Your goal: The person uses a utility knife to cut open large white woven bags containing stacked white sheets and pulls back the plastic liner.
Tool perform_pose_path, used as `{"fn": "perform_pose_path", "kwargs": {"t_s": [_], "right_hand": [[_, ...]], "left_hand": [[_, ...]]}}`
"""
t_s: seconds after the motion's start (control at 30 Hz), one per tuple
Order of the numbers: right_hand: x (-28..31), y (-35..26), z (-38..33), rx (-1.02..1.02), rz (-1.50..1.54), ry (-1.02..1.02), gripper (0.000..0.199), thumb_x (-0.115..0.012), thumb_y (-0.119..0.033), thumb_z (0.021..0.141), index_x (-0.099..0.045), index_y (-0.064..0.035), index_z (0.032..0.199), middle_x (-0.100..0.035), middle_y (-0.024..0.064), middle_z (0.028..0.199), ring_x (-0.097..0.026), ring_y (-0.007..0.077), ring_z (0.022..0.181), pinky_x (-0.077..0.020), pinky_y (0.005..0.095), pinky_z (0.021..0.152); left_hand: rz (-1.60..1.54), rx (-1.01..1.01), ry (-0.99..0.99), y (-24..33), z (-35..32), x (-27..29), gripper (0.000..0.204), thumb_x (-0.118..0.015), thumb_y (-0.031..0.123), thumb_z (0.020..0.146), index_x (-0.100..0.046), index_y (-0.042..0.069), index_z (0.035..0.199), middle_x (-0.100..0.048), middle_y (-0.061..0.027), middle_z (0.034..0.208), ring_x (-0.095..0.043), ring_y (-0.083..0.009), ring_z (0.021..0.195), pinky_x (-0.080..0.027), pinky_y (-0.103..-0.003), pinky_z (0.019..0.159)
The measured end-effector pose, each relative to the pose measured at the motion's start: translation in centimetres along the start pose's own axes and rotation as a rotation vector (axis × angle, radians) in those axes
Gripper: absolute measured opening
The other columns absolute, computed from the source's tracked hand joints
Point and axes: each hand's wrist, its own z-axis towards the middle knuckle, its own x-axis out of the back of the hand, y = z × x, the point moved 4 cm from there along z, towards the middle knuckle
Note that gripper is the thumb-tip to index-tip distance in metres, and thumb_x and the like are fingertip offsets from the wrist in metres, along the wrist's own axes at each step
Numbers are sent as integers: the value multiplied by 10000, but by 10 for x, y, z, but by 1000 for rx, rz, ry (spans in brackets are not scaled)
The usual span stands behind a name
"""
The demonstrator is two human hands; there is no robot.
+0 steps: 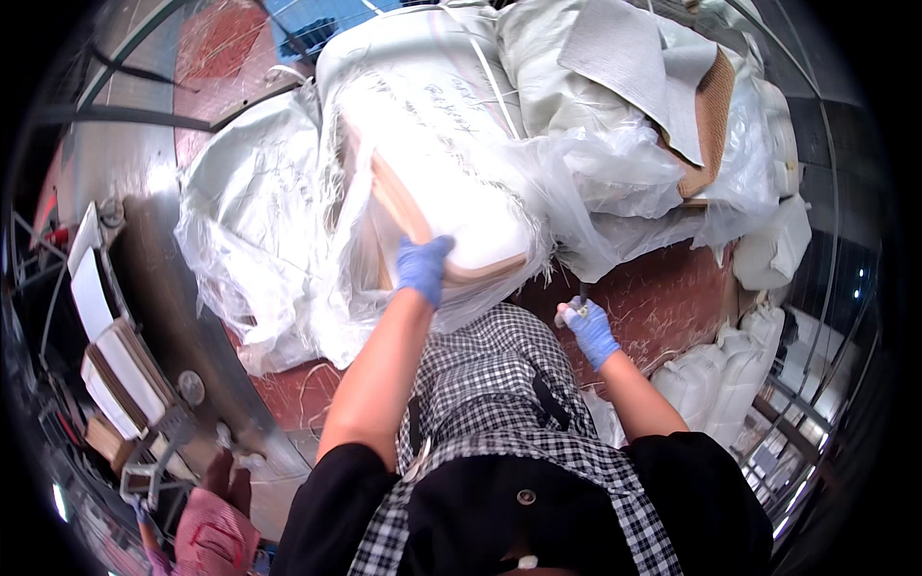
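My left hand (pixel 423 268), in a blue glove, grips the near edge of a stack of white-topped sheets with tan edges (pixel 475 226). The stack lies in an opened white woven sack (pixel 413 58) with frayed edges and a clear plastic liner (pixel 351 317). Apart from the stack, to the right, my right hand (pixel 592 332) is closed, with its glove torn or pulled back at a fingertip. It holds a small slim tool (pixel 583 290) with a dark tip; its exact kind is too small to tell.
More plastic-wrapped white sacks (pixel 254 182) stand to the left and right. A grey sheet (pixel 624 72) and a brown textured piece (pixel 709 120) lie on the right one. White bundles (pixel 711 379) sit at the lower right. Another person (pixel 216 528) is at lower left, near a rack (pixel 125 374) of sheets.
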Motion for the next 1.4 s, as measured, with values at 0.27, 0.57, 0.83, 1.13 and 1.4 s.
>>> {"fn": "perform_pose_path", "kwargs": {"t_s": [0.27,0.57,0.83,1.13,1.4], "right_hand": [[-79,36,25,-263,205,-102,186,-626,-195,818,-592,-40,916,-611,34,835,-577,117,803,-486,285,701],[-195,56,88,-771,1035,246,446,-575,-491,821,-407,-130,620,-472,29,680,-434,155,624,-445,325,640],[-177,-52,79,-460,1115,396,278,-619,-351,816,-561,-86,879,-546,47,819,-508,171,731,-422,310,613],[-261,-90,20,-549,724,119,313,-650,-350,795,-491,-107,678,-435,11,651,-423,139,606,-381,294,554],[-205,10,80,-578,607,259,442,-579,-508,803,-527,-93,661,-490,13,604,-438,130,564,-356,275,531]], "left_hand": [[266,-3,-147,-47,52,98,571,-708,68,686,-423,5,1177,-554,-110,1036,-569,-221,904,-492,-325,792],[16,78,-81,-70,37,66,567,-683,-24,672,-423,1,1175,-565,-140,999,-586,-249,850,-512,-327,747],[18,-56,-94,37,0,33,549,-649,-39,666,-444,16,1173,-572,-112,974,-579,-250,829,-504,-345,737],[112,-107,-326,120,4,139,687,-714,89,624,-403,5,1231,-548,-132,1062,-566,-258,927,-486,-358,807],[404,-149,-296,88,42,88,618,-746,120,636,-423,-13,1145,-562,-107,935,-567,-191,801,-500,-306,696]]}}
